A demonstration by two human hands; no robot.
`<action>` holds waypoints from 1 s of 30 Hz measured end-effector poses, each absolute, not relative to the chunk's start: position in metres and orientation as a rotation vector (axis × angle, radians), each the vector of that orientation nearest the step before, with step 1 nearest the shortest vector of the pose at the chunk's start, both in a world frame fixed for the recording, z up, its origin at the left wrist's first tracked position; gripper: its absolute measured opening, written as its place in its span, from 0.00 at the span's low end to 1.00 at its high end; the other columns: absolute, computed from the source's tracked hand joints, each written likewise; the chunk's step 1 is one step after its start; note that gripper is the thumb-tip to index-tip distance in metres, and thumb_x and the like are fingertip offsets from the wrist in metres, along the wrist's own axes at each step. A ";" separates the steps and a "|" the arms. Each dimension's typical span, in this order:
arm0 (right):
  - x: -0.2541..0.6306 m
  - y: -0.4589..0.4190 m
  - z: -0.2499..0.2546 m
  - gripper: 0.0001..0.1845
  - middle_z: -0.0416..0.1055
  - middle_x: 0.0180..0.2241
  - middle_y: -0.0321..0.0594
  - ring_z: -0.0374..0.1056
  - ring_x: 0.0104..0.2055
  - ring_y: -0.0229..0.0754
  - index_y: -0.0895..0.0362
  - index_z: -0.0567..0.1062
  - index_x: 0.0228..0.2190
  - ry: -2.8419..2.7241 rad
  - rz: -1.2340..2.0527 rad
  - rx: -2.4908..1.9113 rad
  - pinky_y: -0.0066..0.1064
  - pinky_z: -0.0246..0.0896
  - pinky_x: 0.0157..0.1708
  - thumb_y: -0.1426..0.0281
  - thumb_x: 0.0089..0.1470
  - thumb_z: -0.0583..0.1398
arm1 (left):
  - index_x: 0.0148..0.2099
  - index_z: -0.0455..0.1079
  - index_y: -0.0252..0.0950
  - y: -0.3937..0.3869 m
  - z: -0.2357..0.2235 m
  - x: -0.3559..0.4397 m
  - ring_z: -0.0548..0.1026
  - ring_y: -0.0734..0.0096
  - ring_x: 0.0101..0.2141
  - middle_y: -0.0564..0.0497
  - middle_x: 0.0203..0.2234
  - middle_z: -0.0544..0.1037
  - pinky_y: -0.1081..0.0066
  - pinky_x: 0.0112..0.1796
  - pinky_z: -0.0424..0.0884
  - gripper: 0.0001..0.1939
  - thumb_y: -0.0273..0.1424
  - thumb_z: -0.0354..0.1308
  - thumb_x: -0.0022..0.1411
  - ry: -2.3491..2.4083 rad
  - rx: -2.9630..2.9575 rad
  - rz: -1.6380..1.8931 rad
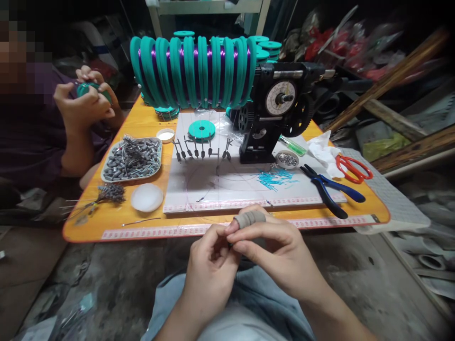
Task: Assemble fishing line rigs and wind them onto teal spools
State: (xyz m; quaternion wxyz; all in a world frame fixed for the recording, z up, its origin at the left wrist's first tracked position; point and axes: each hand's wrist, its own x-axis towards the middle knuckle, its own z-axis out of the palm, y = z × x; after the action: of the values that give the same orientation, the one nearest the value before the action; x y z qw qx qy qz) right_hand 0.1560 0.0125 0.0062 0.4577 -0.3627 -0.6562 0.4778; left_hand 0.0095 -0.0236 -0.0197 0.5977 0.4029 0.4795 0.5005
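Note:
My left hand [215,258] and my right hand [280,241] meet in front of the table's near edge, above my lap. Both are closed in a pinch, their fingertips touching. A tiny dark bit shows between the fingertips, too small and covered to name. Grey wrapping [250,219] goes round one finger of my right hand. Just beyond lies a pale board [227,192] with a printed measuring strip [305,221] along the table edge. Thin line hangs from teal spools [195,71] down to a row of dark weights [196,152].
A black winding machine [266,104] with a dial carries the spools. Around it are a tray of grey sinkers [131,161], a white lid [147,197], blue tube pieces [273,179], dark-handled pliers [329,189] and red-handled scissors [353,169]. At left, a co-worker's hands [85,97] hold a teal spool.

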 end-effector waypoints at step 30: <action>0.124 -0.012 -0.014 0.07 0.73 0.36 0.32 0.68 0.24 0.34 0.50 0.79 0.32 -0.489 1.875 -0.585 0.36 0.74 0.38 0.61 0.53 0.67 | 0.33 0.79 0.40 -0.024 -0.011 0.015 0.60 0.81 0.21 0.57 0.19 0.64 0.80 0.21 0.57 0.02 0.27 0.67 0.56 1.243 1.153 1.445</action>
State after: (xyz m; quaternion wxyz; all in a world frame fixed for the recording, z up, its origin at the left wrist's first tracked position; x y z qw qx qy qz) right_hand 0.1237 -0.0124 -0.0143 0.5302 -0.2450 -0.2050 0.7854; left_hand 0.0150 -0.0239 -0.0105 0.4412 0.4646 0.5005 0.5822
